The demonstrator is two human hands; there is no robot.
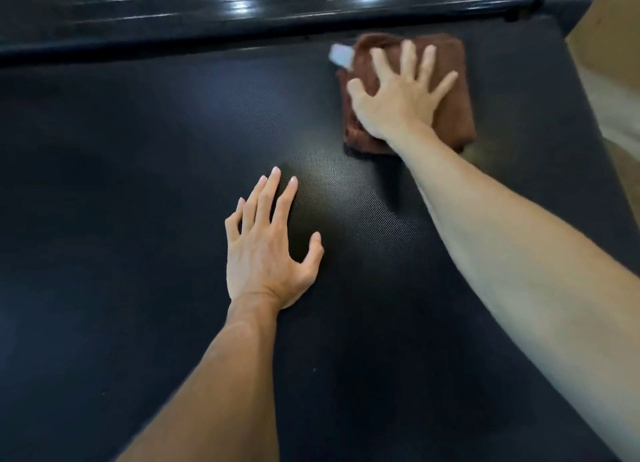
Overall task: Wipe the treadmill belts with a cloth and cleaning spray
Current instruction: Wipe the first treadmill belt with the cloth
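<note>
The right hand (398,94) presses a folded brown terry cloth (450,115) flat on the black textured treadmill belt (138,184), fingers (408,59) spread wide, near the belt's far right corner. The left hand (266,250) rests on the belt nearby, fingers splayed, holding nothing.

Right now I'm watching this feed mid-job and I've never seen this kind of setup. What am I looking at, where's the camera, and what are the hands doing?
There is one picture, from a camera worn on a person's head, looking down at their two bare hands. The dark textured surface is the treadmill belt. The right hand presses flat, fingers spread, on a folded brown cloth with a white tag near the belt's far right. The left hand rests open on the bare belt. Neither hand grips anything. No spray bottle is in view.
</note>
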